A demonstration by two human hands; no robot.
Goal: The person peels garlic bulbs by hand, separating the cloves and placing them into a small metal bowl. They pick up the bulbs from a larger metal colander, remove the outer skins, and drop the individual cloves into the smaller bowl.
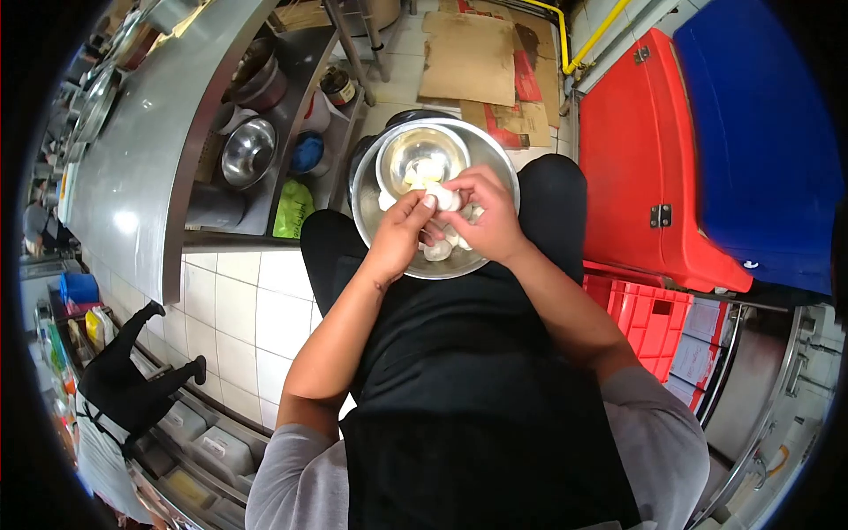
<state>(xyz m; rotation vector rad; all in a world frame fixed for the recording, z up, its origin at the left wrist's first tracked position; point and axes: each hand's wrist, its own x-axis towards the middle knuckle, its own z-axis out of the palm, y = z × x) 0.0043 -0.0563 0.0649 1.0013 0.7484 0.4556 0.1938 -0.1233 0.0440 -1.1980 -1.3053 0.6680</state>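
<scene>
In the head view, I'm looking down at two bare hands working near the upper centre of the frame. The left hand (402, 231) is pinching one side of a white bulb (444, 196), garlic by its look, thumb on top and fingers curling in; the right hand (491, 216) is closing thumb and fingers on the other side. Both are barely open, and the bulb is sitting between them, just beside the small steel bowl (415, 140), over the large steel bowl (495, 159).

Pale pieces (427, 168) are lying in the small bowl; whitish bulbs (436, 251) are resting in the large one, below the hands. The large bowl is balancing on the black-clad lap (556, 203).

For good handling, I'm wanting the left pinch firm but not crushing, the right fingertips doing the fine work, and everything low over the steel, so loose bits are landing inside. The knees are best bracing the bowl evenly, since leaning could be tipping it.
</scene>
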